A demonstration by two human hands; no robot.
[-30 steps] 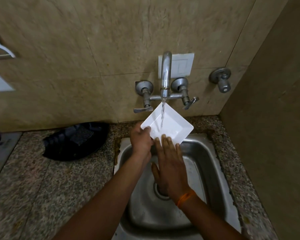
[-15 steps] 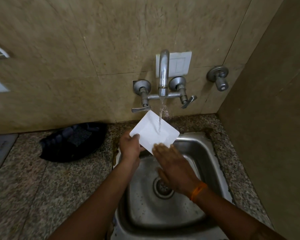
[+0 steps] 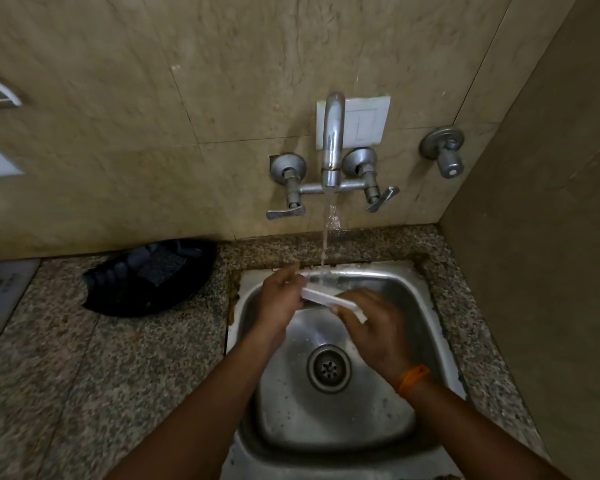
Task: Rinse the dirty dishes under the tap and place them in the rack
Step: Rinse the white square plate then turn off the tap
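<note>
White square plate (image 3: 329, 296), thin and glossy, seen edge-on over the back of the steel sink (image 3: 426, 306); long axis runs left to right, right end lower. Left hand (image 3: 279, 297) pinches its left edge. Right hand (image 3: 374, 329), fingers curled, holds its right end. Water from the chrome tap (image 3: 332, 140) lands near the plate's left end. Speckled granite counter (image 3: 118, 358); black cloth (image 3: 149, 275) at its back edge.

White plate (image 3: 328, 296) edge-on, blurred between hands.
</note>
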